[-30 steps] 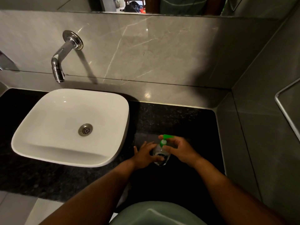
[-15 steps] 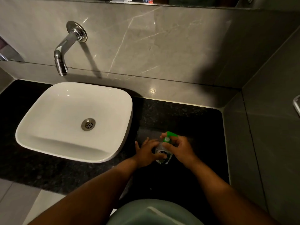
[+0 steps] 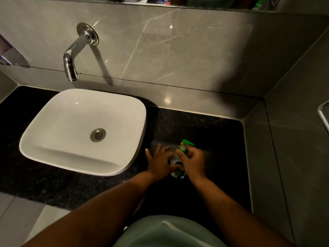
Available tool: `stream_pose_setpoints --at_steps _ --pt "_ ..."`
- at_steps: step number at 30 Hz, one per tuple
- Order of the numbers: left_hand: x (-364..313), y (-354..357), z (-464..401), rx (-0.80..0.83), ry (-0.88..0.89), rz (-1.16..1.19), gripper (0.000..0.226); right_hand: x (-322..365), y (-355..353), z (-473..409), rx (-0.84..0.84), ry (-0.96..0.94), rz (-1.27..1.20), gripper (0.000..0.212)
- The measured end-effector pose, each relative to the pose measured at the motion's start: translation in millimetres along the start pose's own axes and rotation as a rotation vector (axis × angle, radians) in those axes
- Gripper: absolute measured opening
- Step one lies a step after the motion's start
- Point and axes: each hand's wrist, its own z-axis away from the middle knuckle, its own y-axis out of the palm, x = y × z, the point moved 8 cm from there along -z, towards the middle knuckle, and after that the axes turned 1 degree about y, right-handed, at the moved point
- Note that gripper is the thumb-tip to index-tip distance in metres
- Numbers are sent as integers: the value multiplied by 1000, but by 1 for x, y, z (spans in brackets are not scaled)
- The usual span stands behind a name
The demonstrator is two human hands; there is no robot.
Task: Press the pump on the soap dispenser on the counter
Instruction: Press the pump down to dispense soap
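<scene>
Two hands unchanged about the soap dispenser on the dark counter right of the basin; left hand splayed steadying the bottle; right hand curled at the green pump, seemingly not yet pressed.

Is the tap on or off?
Off. No water falls from the tap, and the sink under it looks dry. Both hands are at the soap bottle instead.

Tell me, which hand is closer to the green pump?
Right. The right hand has its fingers at the green pump; the left hand is lower, beside the bottle.
</scene>
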Motion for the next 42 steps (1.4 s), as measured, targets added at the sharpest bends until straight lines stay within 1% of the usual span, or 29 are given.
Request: stream_pose_setpoints --at_steps 2,4,6,7,9,11,12,14,17,20,24,26,29,32,35,39,42 --pt "0 -1 1 -3 6 39 77 -4 1 5 20 57 -98 23" --pt "-4 -1 2 13 26 97 69 -7 -5 13 37 53 -161 30" --pt "-10 -1 1 22 49 155 54 -7 -17 21 50 9 -101 39" --pt "-12 -1 1 24 61 188 47 -6 -22 27 65 -12 -27 48" --pt "-19 0 -1 32 79 251 50 -2 -34 37 87 -63 96 64" --pt "-24 2 -1 41 95 289 52 4 -46 47 87 -97 109 70" --pt "-26 3 0 35 100 306 54 4 -53 51 85 -86 89 71" --pt "-24 4 3 -2 96 326 57 6 -65 58 84 -60 52 67" --pt "-22 6 7 -50 98 314 61 15 -75 59 58 -69 93 48" --pt "-27 4 8 -58 120 252 70 31 -79 50 37 -70 124 32" --pt "-36 -7 13 -59 220 211 87 59 -78 32 36 -134 270 28" --pt "-41 -18 14 -99 263 208 83 72 -74 24 65 -173 367 24" --pt "-49 -30 12 -125 289 143 66 85 -63 16 172 -210 495 15" --pt "-52 -33 10 -112 292 92 58 85 -55 11 251 -181 577 13" --pt "-51 -34 11 -109 280 78 57 78 -54 10 272 -108 576 14" --pt "-50 -34 12 -110 257 59 57 73 -51 13 251 -68 556 14" --pt "-50 -33 12 -107 256 35 57 66 -47 20 239 30 459 20"
